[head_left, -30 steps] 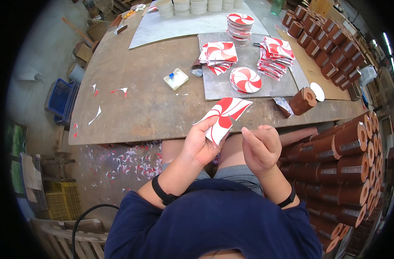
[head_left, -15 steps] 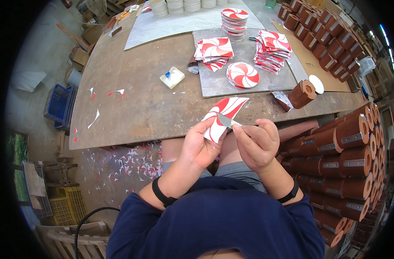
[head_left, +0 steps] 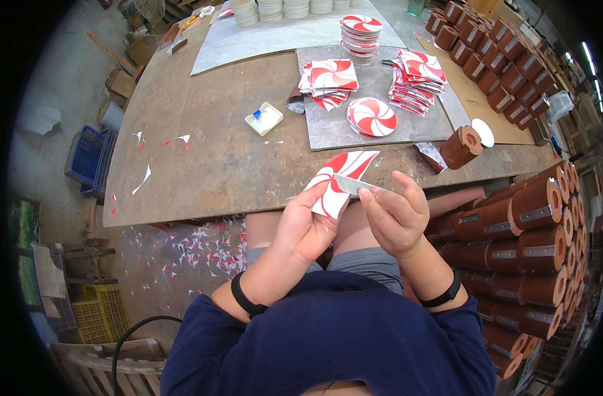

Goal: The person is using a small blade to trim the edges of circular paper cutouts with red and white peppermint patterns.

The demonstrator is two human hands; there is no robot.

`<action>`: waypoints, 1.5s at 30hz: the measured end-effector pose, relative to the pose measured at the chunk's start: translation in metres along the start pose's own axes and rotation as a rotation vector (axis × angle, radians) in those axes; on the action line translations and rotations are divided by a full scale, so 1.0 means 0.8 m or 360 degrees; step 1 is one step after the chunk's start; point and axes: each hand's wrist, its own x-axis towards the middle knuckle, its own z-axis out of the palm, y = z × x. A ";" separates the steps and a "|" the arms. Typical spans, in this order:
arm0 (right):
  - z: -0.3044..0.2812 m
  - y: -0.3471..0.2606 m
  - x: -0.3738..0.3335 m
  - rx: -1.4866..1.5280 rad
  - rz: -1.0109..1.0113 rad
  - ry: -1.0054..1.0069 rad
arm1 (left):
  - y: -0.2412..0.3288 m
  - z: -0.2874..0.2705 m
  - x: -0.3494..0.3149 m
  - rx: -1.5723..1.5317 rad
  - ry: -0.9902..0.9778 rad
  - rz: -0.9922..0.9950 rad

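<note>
Past the near edge of the table (head_left: 215,162), in the middle of my view, the change is plain: a second ago I saw no blade, and now a grey blade (head_left: 349,185) overlaps the card (head_left: 341,165), its tip near the middle of the swirl. I take that to mean work on this one card is under way.

Reading left to right, with the card as my clock's centre, thin scraps (head_left: 143,179) lie on the table at nine o'clock. The left hand (head_left: 304,224), between seven and eight, is clamped on the card's lower left part, its fingers mostly hidden behind. A stack of square cards (head_left: 331,76) sits at twelve, round cards (head_left: 372,117) at one.

The right hand (head_left: 399,214), at four and apart from the left, pinches the blade, its other fingers loose. So the card is held out beyond and between both hands, tilted; I can't tell whether the blade cuts through it or only rests there. At half past two stands a brown tube (head_left: 461,146).
</note>
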 end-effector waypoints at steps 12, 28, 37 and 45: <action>-0.002 0.002 0.006 0.0011 0.0085 -0.0013 | 0.003 0.001 -0.005 -0.0002 -0.0030 0.0081; -0.013 -0.012 0.011 0.0016 0.0089 -0.0035 | 0.001 0.000 -0.010 0.0195 -0.0156 0.0143; -0.014 -0.012 0.007 0.0052 0.0143 -0.0043 | -0.004 0.007 -0.011 0.0091 -0.0084 0.0184; -0.011 -0.013 0.009 0.0307 0.0470 -0.0083 | -0.002 0.000 -0.007 0.0087 -0.0087 0.0210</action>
